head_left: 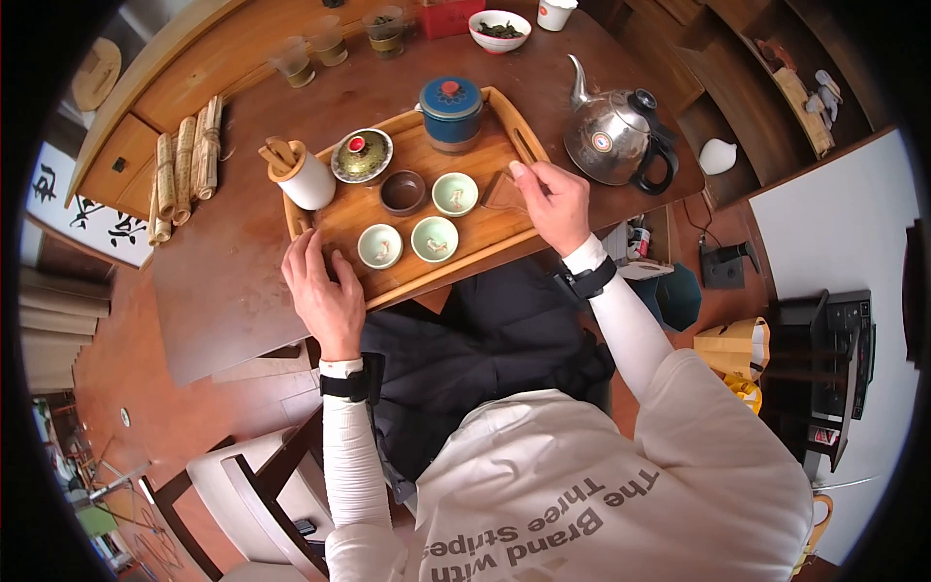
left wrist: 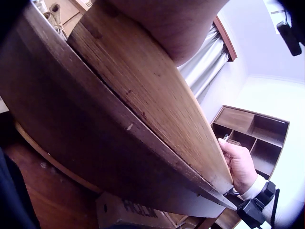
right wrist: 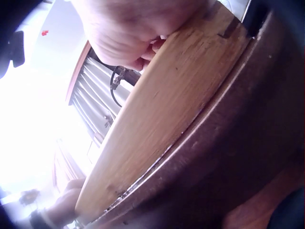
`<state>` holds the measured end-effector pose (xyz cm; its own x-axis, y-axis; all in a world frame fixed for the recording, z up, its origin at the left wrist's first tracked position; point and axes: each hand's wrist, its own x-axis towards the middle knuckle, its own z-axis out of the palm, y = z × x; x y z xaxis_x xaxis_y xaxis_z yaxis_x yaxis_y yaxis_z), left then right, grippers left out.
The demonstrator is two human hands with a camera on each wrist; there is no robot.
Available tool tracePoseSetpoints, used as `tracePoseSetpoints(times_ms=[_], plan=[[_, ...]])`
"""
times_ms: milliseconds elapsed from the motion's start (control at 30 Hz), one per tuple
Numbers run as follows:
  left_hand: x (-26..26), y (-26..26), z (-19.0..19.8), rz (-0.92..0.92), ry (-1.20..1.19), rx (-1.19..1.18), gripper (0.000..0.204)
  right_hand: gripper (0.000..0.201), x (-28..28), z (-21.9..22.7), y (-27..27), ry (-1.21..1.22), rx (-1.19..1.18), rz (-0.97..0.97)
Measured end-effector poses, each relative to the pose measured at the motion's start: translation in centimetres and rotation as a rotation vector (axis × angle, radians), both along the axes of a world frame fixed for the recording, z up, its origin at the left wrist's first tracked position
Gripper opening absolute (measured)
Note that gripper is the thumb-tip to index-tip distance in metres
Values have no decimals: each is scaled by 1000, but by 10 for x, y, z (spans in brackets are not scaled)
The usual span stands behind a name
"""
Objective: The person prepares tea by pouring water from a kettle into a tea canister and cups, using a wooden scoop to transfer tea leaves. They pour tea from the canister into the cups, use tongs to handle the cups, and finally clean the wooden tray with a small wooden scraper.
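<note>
A wooden tea tray [head_left: 407, 291] lies on the dark table. My left hand [head_left: 327, 296] rests at its near left corner, fingers relaxed over the rim. Over the right side of the tray, my right hand [head_left: 558, 199] pinches a small dark brown piece with a thin light edge [head_left: 497, 191] between thumb and forefinger; I cannot tell its kind. Green teacups [head_left: 379, 246] and a brown cup [head_left: 403, 193] stand between the hands. Behind them are a lidded gaiwan [head_left: 363, 155], a blue lidded pot [head_left: 451, 112] and a white holder with wooden tea tools [head_left: 308, 184].
A steel kettle [head_left: 606, 136] stands right of the tray. Bamboo scrolls [head_left: 184, 165] lie at the left. Toward the back are glasses [head_left: 385, 34], a bowl of tea leaves [head_left: 499, 34] and a white cup [head_left: 556, 13]. The table edge [right wrist: 190, 138] runs just below the tray's side.
</note>
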<state>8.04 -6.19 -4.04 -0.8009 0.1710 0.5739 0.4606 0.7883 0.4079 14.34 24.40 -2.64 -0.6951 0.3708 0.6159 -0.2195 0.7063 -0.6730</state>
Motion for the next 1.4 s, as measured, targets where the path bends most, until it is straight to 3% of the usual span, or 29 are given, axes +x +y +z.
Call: tracePoseSetpoints(times_ms=[300, 400, 500, 700, 900, 1033, 1133, 1267, 1400], plan=[[1, 1, 0, -5, 13, 8, 33, 30, 2, -3, 2, -18, -24, -17], [2, 0, 2, 20, -2, 25, 33, 27, -2, 0, 5, -141, 2, -7], [3, 1, 3, 12, -1, 30, 32, 25, -16, 2, 14, -183, -221, 87], [2, 1, 2, 8, 22, 41, 30, 25, -76, 61, 17, -56, -34, 182], [1, 1, 1, 15, 18, 55, 29, 38, -127, 88, 29, -322, 412, 245], [2, 1, 4, 1, 12, 78, 29, 38, -134, 101, 24, -497, 538, 239], [2, 1, 3, 3, 26, 68, 29, 36, -140, 96, 27, -459, 496, 309], [1, 1, 1, -1, 12, 73, 28, 32, -138, 103, 41, -317, 293, 316], [2, 1, 2, -5, 29, 79, 28, 30, -120, 122, 47, -196, 252, 260]])
